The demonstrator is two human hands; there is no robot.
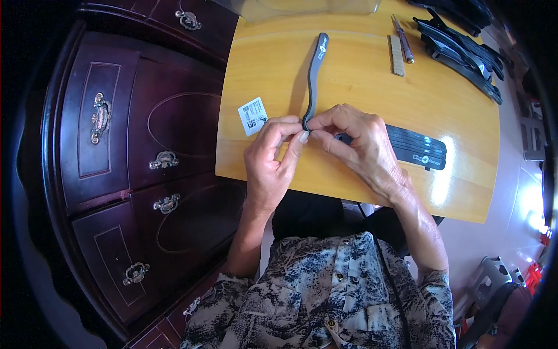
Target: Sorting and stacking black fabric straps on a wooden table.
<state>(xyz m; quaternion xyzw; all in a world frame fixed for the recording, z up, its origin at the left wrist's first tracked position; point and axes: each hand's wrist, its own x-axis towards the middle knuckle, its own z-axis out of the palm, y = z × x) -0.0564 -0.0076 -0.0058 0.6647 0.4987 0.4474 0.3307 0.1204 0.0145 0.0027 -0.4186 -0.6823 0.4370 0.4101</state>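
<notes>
A dark grey strap (314, 75) with white print at its far end stretches away from me over the table. Its near end is pinched between the thumb and fingers of my left hand (272, 154). My right hand (363, 142) meets it there, thumb and fingertips closed on the same end of the strap; the fingertips hide how that end is folded. Beside my left fingers lies a white printed card (253, 116). To the right of my right hand, partly covered by it, rests a flat stack of similar dark straps (415, 148).
The yellow wooden table (261, 64) has a clear plastic container (302, 7) at its far edge. A slim pointed tool (402, 39), a tan strip (396, 56) and a pile of black straps (459, 52) lie far right. A dark wooden cabinet (125, 232) stands left, grey stools (488, 273) right.
</notes>
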